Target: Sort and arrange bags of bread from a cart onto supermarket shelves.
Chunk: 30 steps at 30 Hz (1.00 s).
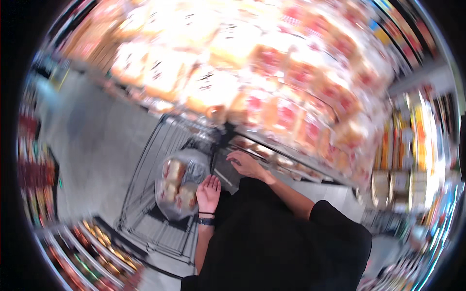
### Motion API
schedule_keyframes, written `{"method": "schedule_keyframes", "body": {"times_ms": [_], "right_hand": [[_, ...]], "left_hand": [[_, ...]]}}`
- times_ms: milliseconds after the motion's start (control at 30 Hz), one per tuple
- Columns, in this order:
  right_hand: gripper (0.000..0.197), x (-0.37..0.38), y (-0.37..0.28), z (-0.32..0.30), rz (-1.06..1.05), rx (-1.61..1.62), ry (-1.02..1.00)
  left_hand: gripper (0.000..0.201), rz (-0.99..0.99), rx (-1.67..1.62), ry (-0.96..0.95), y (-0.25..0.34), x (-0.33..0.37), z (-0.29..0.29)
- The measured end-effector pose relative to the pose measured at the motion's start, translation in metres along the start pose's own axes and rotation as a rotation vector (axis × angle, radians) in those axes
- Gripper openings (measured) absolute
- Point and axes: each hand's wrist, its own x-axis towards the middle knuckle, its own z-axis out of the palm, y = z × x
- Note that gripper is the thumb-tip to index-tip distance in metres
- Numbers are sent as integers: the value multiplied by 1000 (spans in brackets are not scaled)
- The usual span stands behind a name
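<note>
Wire cart (141, 169) holding clear bag (194, 162), tan items (171, 190) inside; display shelf (302, 159) bearing bagged loaves (286, 114).

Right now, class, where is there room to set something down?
Grey floor lies open between cart and left shelves; a smaller patch between bread display and right sleeve. Crowded: the heaped bread packs, and the cart's middle, holding a bag.

A plain black shirt (291, 237) sits near; the watch strap (206, 221) is dark. Thin dark-grey bars grid the cart (140, 172), around a clear bag (196, 172) of tan and whitish pieces (172, 182). Far packs (286, 114) look orange-white, with red patches rightward, black marks leftward. The floor (90, 140) is grey.
</note>
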Motion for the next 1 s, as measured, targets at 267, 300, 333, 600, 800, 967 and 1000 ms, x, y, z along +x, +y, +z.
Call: {"method": "schedule_keyframes", "body": {"times_ms": [267,300,333,600,800,967,1000], "right_hand": [[18,-88,-57,-207,-31,6,414],[19,-101,-63,-232,59,28,515],[20,-116,-65,-255,146,52,615],[40,-214,-18,-410,278,-415,1338],[53,-237,25,-463,297,-787,931],[35,-233,25,-484,404,-534,705],[35,-231,29,-486,398,-533,697]], "left_hand": [[33,-267,236,-173,-73,33,98],[32,-295,244,-189,-83,37,106],[32,-304,262,-186,-94,40,114],[33,-399,329,-234,-187,50,142],[34,-427,340,-209,-234,57,153],[33,-377,311,-211,-250,61,159],[33,-374,316,-212,-251,63,158]]}}
